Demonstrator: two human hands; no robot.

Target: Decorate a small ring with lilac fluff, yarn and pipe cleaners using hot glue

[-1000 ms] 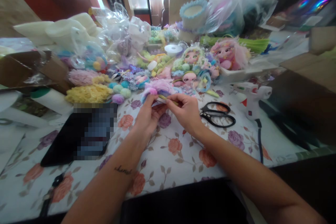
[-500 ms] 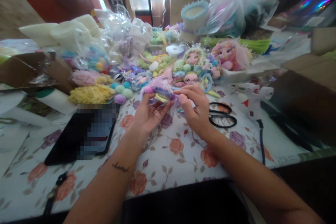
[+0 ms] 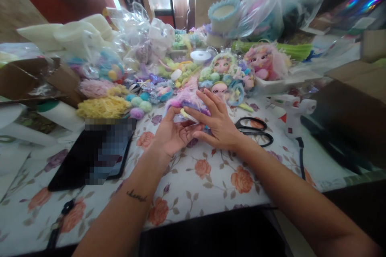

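My left hand (image 3: pixel 173 131) is closed around a fluffy pink-and-purple craft piece (image 3: pixel 183 99) with a pale yellow part, thumb on the near left side. Over the right side of that piece lies my right hand (image 3: pixel 220 124), its fingers stretched out and apart, hiding part of it. The piece's exact kind cannot be made out. Black-handled scissors (image 3: pixel 256 131) rest just right of my right hand, their blades hidden under it. Behind the hands sit a doll with green hair (image 3: pixel 222 64) and a bare doll face (image 3: pixel 219 89).
A tablet (image 3: pixel 72 160) lies at left on the flowered tablecloth (image 3: pixel 181 184). A white glue gun (image 3: pixel 292 114) stands at right. Yellow yarn (image 3: pixel 102 107), pompoms (image 3: pixel 145 106), a pink-haired doll (image 3: pixel 262 62), a ribbon spool (image 3: pixel 200 56) and plastic bags (image 3: pixel 129 28) crowd the back.
My right hand has gone from bent fingers at the craft piece's right edge to outstretched fingers across it, moving slightly left. My left hand keeps hold of the piece.
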